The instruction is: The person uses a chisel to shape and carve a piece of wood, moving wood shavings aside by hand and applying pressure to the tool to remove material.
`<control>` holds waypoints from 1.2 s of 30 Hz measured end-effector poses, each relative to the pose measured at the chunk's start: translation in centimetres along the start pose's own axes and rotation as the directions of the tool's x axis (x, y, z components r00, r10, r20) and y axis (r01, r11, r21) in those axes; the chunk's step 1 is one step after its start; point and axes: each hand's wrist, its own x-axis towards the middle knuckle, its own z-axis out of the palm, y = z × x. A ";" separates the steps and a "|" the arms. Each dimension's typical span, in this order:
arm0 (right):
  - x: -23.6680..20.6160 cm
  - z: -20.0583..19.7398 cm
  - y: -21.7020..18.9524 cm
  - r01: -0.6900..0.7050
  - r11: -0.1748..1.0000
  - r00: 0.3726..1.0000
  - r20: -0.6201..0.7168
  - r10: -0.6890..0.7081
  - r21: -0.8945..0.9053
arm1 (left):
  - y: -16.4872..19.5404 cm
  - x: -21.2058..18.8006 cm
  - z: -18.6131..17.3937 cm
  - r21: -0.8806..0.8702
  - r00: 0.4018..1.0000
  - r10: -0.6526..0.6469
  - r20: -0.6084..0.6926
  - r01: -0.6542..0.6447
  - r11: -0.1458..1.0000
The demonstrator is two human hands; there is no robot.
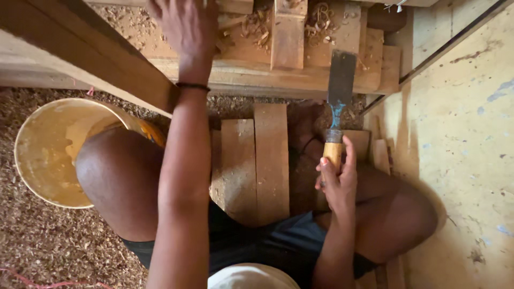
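Right hand [336, 179] grip clenched on chisel [338, 101] handle, blade upward, left hand [184, 27] flat, released, on wooden workpiece [267, 64].

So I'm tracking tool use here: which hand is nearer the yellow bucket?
Left. The left hand reaches up onto the wooden workpiece, above the yellow bucket. The right hand, gripping the chisel, is far across.

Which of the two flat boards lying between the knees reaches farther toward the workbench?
The right-hand board, the one nearer the chisel in the right hand. Its top end sits higher than that of the shorter left-hand board.
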 end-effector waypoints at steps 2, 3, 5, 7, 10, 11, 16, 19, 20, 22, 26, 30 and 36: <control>-0.1 -0.1 0.1 0.041 0.999 0.999 0.007 -0.041 0.024 | -0.3 -0.4 -1.1 -0.039 0.997 0.066 -0.036 -0.067 0.997; -0.1 -0.1 0.2 0.080 0.995 0.997 0.020 -0.081 0.053 | -0.3 -0.7 -1.7 -0.062 0.996 0.073 -0.047 -0.076 0.995; -0.4 -0.3 0.5 0.088 0.995 0.996 0.026 -0.089 0.057 | 0.1 -1.2 -3.1 -0.103 0.995 0.073 -0.070 -0.080 0.991; -0.4 -0.5 0.6 0.048 0.999 0.999 0.015 -0.048 0.025 | 0.6 -1.2 -4.3 -0.084 0.994 0.054 -0.097 -0.062 0.995; -0.3 -0.6 0.5 0.071 0.996 0.997 0.031 -0.073 0.055 | 1.3 -1.3 -5.8 -0.203 0.995 0.021 -0.100 -0.041 0.978; -0.3 -0.6 0.4 0.090 0.994 0.995 0.030 -0.092 0.067 | 1.4 -1.3 -6.2 -0.267 0.996 0.006 -0.090 -0.030 0.963; -0.8 -0.3 -0.9 0.083 0.996 0.996 0.024 -0.084 0.032 | 1.4 -1.5 -7.9 -0.378 0.972 -0.218 0.082 0.233 0.896; -1.2 -0.7 -2.1 0.142 0.989 0.989 0.028 -0.143 0.037 | 1.4 -1.4 -9.0 -0.295 0.986 -0.164 0.027 0.164 0.941; -1.4 -0.8 -2.3 0.111 0.993 0.993 0.029 -0.112 0.034 | 1.3 -1.3 -9.3 -0.289 0.990 -0.142 0.009 0.138 0.947; -1.6 -1.0 -2.7 0.052 0.998 0.998 0.024 -0.053 0.033 | 1.5 -1.2 -9.9 -0.280 0.991 -0.137 -0.006 0.130 0.951; -1.5 -0.9 -2.8 0.075 0.997 0.997 0.015 -0.075 -0.007 | 2.1 -1.0 -11.0 -0.286 0.969 -0.237 0.073 0.248 0.926; -0.9 -0.9 -2.9 0.075 0.997 0.997 0.016 -0.075 0.004 | 2.3 -0.6 -11.5 -0.273 0.994 -0.045 0.101 0.071 0.959; -1.0 -0.4 -3.2 0.078 0.997 0.997 0.015 -0.078 -0.022 | 2.2 -0.9 -11.8 -0.312 0.979 0.039 0.202 0.026 0.950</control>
